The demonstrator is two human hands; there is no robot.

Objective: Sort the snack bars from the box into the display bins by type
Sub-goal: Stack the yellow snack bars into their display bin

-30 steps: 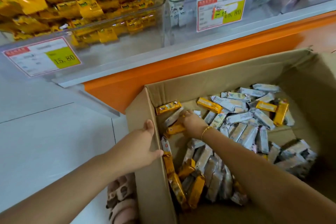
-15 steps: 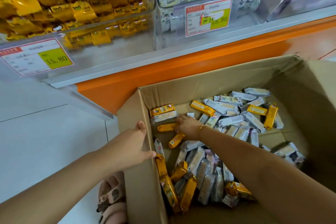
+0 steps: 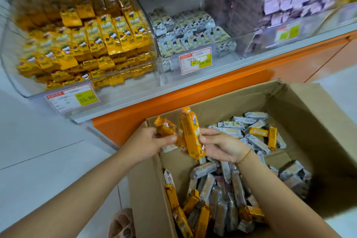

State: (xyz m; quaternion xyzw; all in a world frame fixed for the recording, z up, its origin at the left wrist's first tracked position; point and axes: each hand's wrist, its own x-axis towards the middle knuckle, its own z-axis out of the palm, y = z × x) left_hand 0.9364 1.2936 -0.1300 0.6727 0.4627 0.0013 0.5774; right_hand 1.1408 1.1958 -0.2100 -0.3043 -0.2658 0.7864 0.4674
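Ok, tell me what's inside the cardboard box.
Loose orange bars and silver-white bars, heaped in the cardboard box. Lower layers are hidden under the top bars and the right forearm.

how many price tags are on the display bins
3 price tags: one on the left yellow-pack bin, one on the middle white-pack bin, one blurred on the right purple-pack bin. Others may be hidden.

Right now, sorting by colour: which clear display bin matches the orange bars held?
The leftmost clear plastic bin: yellow-orange packets; the middle holds white, the right lilac.
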